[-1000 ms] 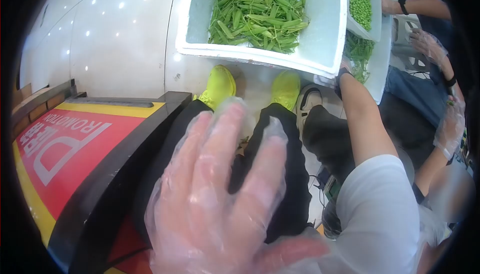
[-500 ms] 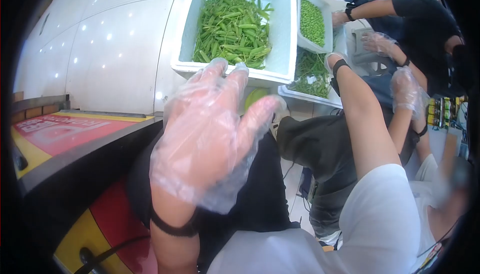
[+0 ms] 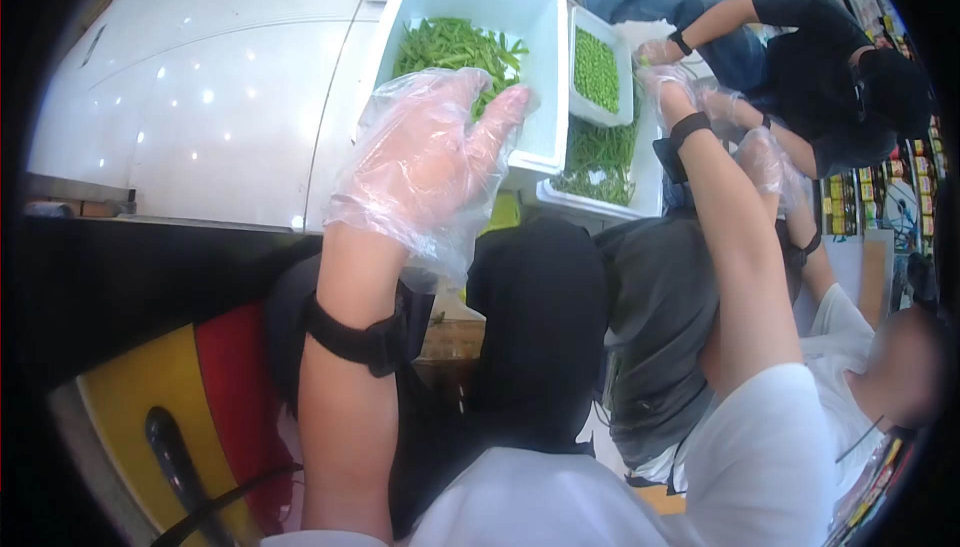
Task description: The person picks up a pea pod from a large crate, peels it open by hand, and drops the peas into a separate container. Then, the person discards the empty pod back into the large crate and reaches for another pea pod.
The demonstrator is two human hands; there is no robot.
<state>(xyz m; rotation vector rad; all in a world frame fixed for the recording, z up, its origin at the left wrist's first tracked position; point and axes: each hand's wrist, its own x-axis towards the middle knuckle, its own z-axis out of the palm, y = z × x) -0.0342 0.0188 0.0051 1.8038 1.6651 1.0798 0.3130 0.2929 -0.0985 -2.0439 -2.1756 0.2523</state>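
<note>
The left hand (image 3: 430,157), thumb and fingers apart, was over the pods (image 3: 455,44) in the box (image 3: 543,67); its baggy glove (image 3: 365,187) could have dragged some out. The right hand (image 3: 674,100), grip unclear, was near the peas (image 3: 597,72); a bump might have spilled them.

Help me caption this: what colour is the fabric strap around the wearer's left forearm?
Black; the strap shows best in the head view.

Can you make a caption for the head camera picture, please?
Gloved left hand at a white box of pea pods, shelled peas nearby.
</note>
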